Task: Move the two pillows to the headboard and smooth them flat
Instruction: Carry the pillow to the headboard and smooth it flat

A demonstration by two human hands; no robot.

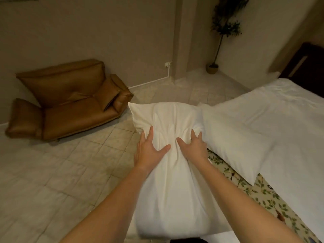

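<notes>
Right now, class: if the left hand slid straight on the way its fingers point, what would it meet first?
The left hand grips the held pillow, fingers pointing away up its side. Going on, it would run along that pillow toward its far corner; beyond looks like open floor, though depth is unclear.

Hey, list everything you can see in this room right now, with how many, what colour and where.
Pillow in hands: one, white, centre, gripped by both hands.
Second pillow: one, white, lying at the bed's near edge, right of the first.
Duvet: one, white, over the bed, right.
Sheet: one, cream with leaf print, lower right.
Sofa: one, brown, left by the wall.
Potted plant: one, green, far corner.
Wall socket: one, white, far wall.
Floor tiles: many, beige.
Left hand: gripping the pillow.
Right hand: gripping the pillow.
</notes>
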